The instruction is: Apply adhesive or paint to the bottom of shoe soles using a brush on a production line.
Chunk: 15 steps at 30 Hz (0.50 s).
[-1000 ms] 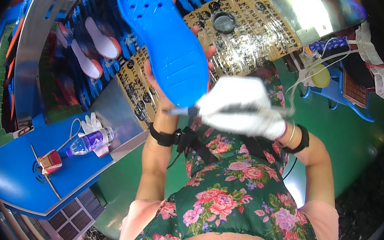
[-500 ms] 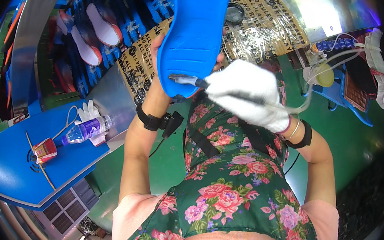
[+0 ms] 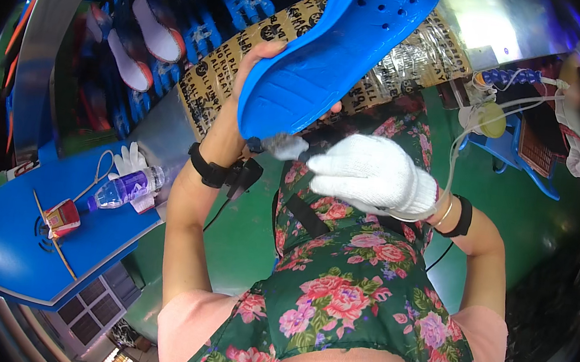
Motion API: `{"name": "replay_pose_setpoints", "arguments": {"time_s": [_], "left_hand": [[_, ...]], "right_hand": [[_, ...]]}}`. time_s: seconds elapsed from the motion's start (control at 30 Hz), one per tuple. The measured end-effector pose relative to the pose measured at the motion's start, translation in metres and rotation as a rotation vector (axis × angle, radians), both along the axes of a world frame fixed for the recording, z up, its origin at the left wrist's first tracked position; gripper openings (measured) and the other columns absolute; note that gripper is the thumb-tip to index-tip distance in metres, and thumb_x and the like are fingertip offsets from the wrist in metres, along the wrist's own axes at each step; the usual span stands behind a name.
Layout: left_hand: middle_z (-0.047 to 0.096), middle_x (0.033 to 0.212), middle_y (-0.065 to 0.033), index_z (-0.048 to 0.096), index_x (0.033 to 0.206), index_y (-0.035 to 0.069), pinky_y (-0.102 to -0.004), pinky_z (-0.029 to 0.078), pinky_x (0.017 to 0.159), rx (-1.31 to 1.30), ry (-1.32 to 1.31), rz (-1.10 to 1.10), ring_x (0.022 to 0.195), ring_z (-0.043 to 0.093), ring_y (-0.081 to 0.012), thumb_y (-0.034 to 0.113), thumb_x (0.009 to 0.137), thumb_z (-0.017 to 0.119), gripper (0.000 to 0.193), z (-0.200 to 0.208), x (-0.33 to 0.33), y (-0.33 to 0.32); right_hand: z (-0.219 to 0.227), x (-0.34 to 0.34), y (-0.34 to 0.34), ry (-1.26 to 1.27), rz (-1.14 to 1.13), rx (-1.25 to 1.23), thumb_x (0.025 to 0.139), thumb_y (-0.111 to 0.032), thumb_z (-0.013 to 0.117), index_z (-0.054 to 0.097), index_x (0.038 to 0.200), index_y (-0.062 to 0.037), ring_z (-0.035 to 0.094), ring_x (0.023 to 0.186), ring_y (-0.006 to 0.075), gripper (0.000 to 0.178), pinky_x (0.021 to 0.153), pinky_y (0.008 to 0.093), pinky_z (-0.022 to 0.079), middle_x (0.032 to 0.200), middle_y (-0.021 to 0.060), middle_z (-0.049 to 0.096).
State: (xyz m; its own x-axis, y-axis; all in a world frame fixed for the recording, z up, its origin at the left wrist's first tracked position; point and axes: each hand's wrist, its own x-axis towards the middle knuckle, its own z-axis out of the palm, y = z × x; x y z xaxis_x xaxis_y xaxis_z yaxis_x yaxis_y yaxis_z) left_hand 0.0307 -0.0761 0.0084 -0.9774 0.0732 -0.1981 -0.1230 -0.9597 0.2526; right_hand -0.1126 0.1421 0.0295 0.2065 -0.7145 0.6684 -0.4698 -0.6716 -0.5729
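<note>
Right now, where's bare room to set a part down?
Blue tabletop: one patch between red carton, purple-labelled bottle and the right-hand edge; another left of the thin stick. Crowded: the far end, where the bottle lies across a spare white glove; and around the blue shoe sole, with left hand, brush and gloved right hand close together.

Left of the shoe sole (image 3: 307, 87), a plastic bottle (image 3: 128, 188) lies across a glove (image 3: 129, 158) on the surface (image 3: 3, 250), right of a packet (image 3: 62, 218).

Brown taped board (image 3: 219, 78): repeating rows of black capitals (image 3: 230, 60), plus round black emblems (image 3: 271, 32). Bottle (image 3: 109, 195): purple label (image 3: 132, 185), print too small to read. Blue table (image 3: 6, 257): black curved-line sign (image 3: 45, 242) beside red box (image 3: 62, 218), lettering illegible.
</note>
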Motion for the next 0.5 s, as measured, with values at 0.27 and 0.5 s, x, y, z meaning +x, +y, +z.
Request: {"name": "replay_pose_setpoints", "arguments": {"time_s": [0.27,0.5], "left_hand": [[0.051,0.138,-0.0378,0.031,0.155,-0.004,-0.0572,0.060,0.089,0.065,0.119,-0.001,0.118,0.060,-0.0550,0.056,0.090,0.058,0.093,-0.004,0.007,-0.020],[0.041,0.155,-0.0284,0.026,0.160,0.003,-0.0691,0.041,0.108,0.273,0.251,0.227,0.136,0.044,-0.0562,0.058,0.091,0.054,0.093,-0.038,0.014,0.022]], "right_hand": [[0.014,0.001,-0.023,-0.493,0.021,0.454,0.080,-0.002,0.081,0.079,0.093,-0.0048,0.074,0.088,0.0204,0.013,0.081,0.0325,0.058,0.097,0.0089,0.077],[0.023,-0.043,-0.047,-0.427,-0.288,0.224,0.079,0.000,0.082,0.078,0.096,-0.0025,0.073,0.086,0.0213,0.018,0.077,0.0336,0.057,0.096,0.0104,0.077]]}}
